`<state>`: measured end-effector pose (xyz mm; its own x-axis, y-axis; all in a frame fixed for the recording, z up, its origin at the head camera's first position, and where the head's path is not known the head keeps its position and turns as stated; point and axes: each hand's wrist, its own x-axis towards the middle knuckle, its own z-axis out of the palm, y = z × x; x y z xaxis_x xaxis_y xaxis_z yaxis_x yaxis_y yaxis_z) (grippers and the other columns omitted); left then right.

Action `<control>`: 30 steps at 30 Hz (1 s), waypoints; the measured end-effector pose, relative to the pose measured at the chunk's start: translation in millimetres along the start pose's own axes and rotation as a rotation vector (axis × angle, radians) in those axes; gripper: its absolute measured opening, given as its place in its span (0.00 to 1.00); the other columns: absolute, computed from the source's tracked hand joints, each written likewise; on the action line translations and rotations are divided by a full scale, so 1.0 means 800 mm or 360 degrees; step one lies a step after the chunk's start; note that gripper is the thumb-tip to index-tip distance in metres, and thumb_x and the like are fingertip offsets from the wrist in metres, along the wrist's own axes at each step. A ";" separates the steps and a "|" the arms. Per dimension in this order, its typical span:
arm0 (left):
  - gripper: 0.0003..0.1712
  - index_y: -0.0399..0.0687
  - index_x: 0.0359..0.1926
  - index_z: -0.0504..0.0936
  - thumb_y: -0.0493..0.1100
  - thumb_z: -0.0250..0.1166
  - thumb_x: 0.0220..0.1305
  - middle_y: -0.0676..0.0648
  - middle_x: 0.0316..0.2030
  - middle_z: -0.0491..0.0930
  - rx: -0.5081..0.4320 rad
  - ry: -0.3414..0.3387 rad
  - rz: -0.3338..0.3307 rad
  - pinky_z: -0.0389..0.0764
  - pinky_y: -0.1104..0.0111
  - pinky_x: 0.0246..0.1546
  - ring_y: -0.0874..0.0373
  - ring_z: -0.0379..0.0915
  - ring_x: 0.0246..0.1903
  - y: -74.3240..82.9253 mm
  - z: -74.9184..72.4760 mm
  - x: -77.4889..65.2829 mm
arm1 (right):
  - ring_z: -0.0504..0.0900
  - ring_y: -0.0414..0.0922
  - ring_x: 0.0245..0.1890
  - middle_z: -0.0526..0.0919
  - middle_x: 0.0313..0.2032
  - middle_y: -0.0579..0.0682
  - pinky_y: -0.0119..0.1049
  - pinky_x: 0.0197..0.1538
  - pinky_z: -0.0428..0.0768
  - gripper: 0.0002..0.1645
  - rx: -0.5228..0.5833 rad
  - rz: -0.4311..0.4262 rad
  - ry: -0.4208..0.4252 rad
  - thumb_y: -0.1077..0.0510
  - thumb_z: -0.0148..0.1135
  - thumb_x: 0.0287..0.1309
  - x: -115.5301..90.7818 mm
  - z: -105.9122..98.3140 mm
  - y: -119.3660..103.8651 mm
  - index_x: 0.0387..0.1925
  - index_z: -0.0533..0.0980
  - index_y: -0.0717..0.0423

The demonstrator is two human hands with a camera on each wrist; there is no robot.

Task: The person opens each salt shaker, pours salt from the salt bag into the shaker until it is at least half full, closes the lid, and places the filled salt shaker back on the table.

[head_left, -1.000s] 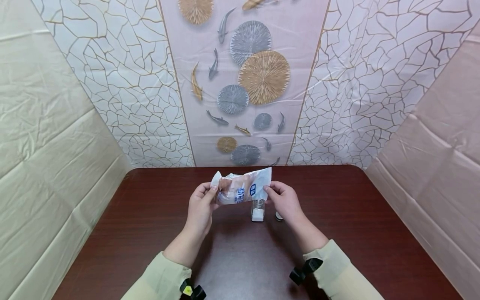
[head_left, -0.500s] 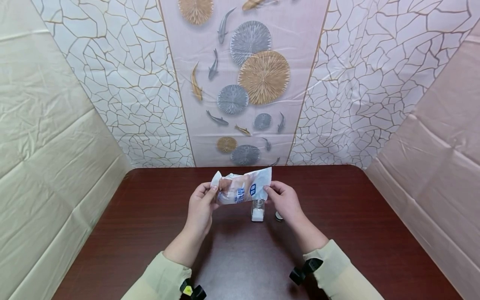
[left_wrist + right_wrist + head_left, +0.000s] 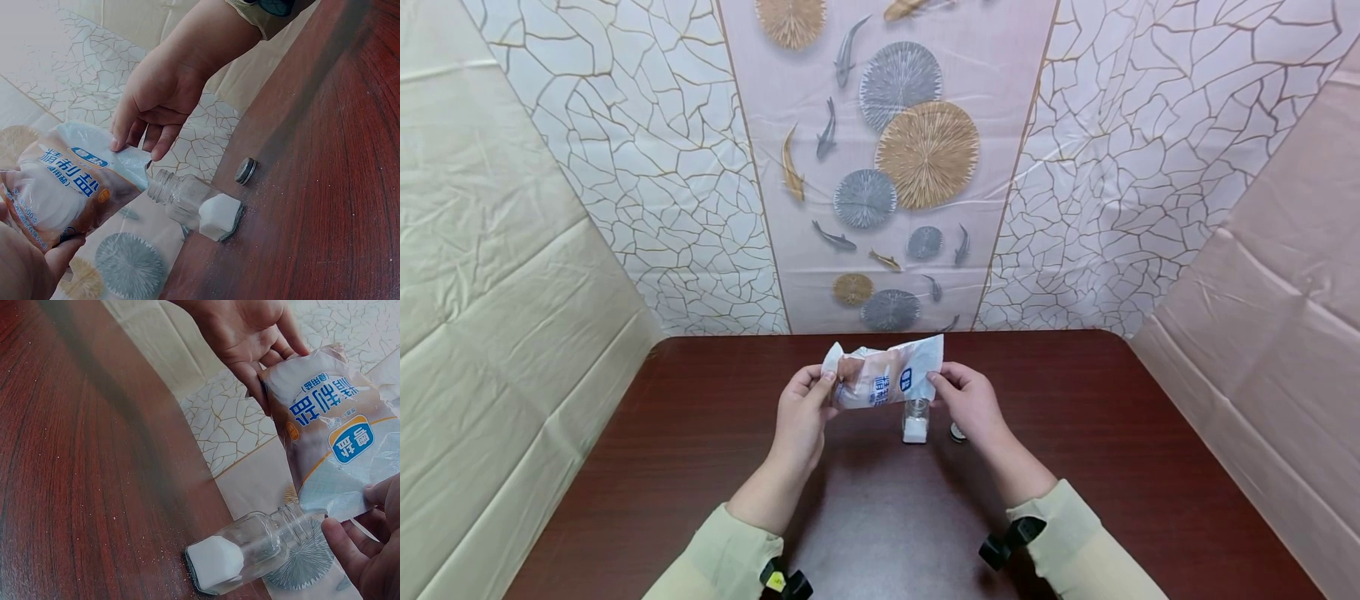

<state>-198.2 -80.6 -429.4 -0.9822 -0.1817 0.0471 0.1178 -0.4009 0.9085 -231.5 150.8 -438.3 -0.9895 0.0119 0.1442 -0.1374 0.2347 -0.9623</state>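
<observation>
A printed plastic bag of salt point(image 3: 880, 377) is held tilted over a small glass jar point(image 3: 916, 423). My left hand point(image 3: 800, 419) grips the bag's full end, thumb on the front. At the flatter, clear end, my right hand point(image 3: 973, 406) pinches the bag between thumb and fingers. Both wrist views show a lower corner of the bag right at the open mouth of the jar point(image 3: 181, 195). White salt point(image 3: 215, 562) fills the lower part of the upright jar. A small dark-rimmed lid point(image 3: 246, 170) lies on the table beside it, partly behind my right hand in the head view.
The dark red-brown wooden table point(image 3: 700, 483) stretches around the jar. Tiny white grains are scattered on the wood near its base. A patterned backdrop point(image 3: 880, 167) rises behind the table's far edge, and beige cloth point(image 3: 490, 333) hangs along both sides.
</observation>
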 end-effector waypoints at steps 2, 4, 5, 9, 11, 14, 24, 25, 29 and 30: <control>0.03 0.43 0.38 0.77 0.34 0.57 0.70 0.51 0.30 0.77 0.0002 -0.0002 0.0002 0.73 0.72 0.25 0.62 0.69 0.30 0.000 0.000 0.000 | 0.83 0.47 0.28 0.84 0.34 0.57 0.35 0.32 0.84 0.10 0.0004 0.0001 0.0002 0.63 0.60 0.66 -0.001 0.000 -0.001 0.43 0.81 0.66; 0.03 0.43 0.38 0.77 0.34 0.58 0.70 0.51 0.30 0.76 0.0001 -0.0005 0.0004 0.73 0.72 0.25 0.62 0.69 0.30 -0.001 0.000 0.001 | 0.83 0.47 0.28 0.84 0.34 0.57 0.35 0.32 0.84 0.10 0.0007 0.0001 0.0003 0.63 0.60 0.66 -0.001 0.000 -0.001 0.44 0.81 0.66; 0.03 0.43 0.38 0.77 0.34 0.58 0.70 0.51 0.30 0.76 0.0004 -0.0004 0.0004 0.73 0.72 0.25 0.62 0.69 0.29 -0.001 -0.001 0.001 | 0.83 0.45 0.28 0.84 0.34 0.57 0.35 0.32 0.84 0.10 0.0010 0.0000 0.0004 0.63 0.60 0.66 -0.001 0.000 -0.001 0.44 0.81 0.66; 0.02 0.41 0.39 0.77 0.35 0.58 0.70 0.51 0.30 0.76 0.0016 -0.0002 0.0007 0.72 0.72 0.25 0.61 0.69 0.30 -0.001 -0.001 0.002 | 0.82 0.44 0.29 0.84 0.36 0.58 0.35 0.33 0.84 0.10 0.0012 0.0007 0.0002 0.63 0.60 0.66 -0.001 0.000 -0.001 0.44 0.81 0.66; 0.02 0.41 0.39 0.77 0.35 0.58 0.71 0.51 0.30 0.76 0.0023 -0.0002 0.0005 0.72 0.72 0.26 0.61 0.69 0.30 0.000 -0.001 0.002 | 0.83 0.44 0.29 0.85 0.36 0.58 0.35 0.33 0.84 0.10 0.0008 0.0013 0.0000 0.63 0.60 0.67 -0.001 0.000 -0.001 0.44 0.81 0.66; 0.02 0.41 0.39 0.77 0.35 0.57 0.71 0.51 0.30 0.76 0.0019 -0.0003 -0.0002 0.72 0.72 0.26 0.61 0.68 0.30 -0.001 -0.001 0.001 | 0.83 0.44 0.29 0.85 0.37 0.58 0.35 0.33 0.84 0.10 0.0005 0.0021 -0.0002 0.63 0.60 0.67 -0.001 0.000 -0.001 0.44 0.81 0.66; 0.03 0.42 0.39 0.77 0.35 0.57 0.71 0.51 0.31 0.77 0.0000 -0.0007 -0.0012 0.73 0.71 0.27 0.61 0.69 0.31 -0.001 -0.002 0.001 | 0.83 0.44 0.29 0.85 0.36 0.58 0.35 0.33 0.84 0.10 -0.0010 0.0015 -0.0002 0.63 0.60 0.67 -0.001 0.001 -0.001 0.44 0.81 0.66; 0.03 0.42 0.39 0.77 0.35 0.57 0.71 0.51 0.31 0.76 -0.0001 -0.0009 -0.0011 0.73 0.71 0.27 0.61 0.69 0.31 -0.002 -0.002 0.001 | 0.83 0.44 0.29 0.85 0.36 0.58 0.34 0.33 0.84 0.10 -0.0008 0.0013 -0.0001 0.63 0.60 0.67 -0.001 0.001 -0.001 0.44 0.81 0.66; 0.03 0.42 0.39 0.77 0.35 0.57 0.71 0.51 0.31 0.76 -0.0004 -0.0008 -0.0005 0.73 0.71 0.26 0.61 0.69 0.31 -0.002 -0.003 0.001 | 0.82 0.43 0.28 0.85 0.36 0.58 0.34 0.33 0.84 0.10 -0.0011 0.0011 0.0000 0.63 0.60 0.67 -0.001 0.001 -0.001 0.44 0.81 0.66; 0.03 0.42 0.39 0.77 0.35 0.57 0.71 0.51 0.31 0.76 -0.0001 -0.0009 -0.0002 0.73 0.71 0.26 0.61 0.69 0.31 -0.003 -0.003 0.001 | 0.82 0.43 0.28 0.85 0.36 0.58 0.34 0.33 0.84 0.10 -0.0011 0.0012 0.0000 0.63 0.60 0.67 -0.001 0.001 -0.001 0.44 0.81 0.66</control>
<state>-199.1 -81.9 -432.2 -0.9832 -0.1763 0.0483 0.1166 -0.4018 0.9083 -230.6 149.8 -437.8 -0.9905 0.0137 0.1369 -0.1296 0.2416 -0.9617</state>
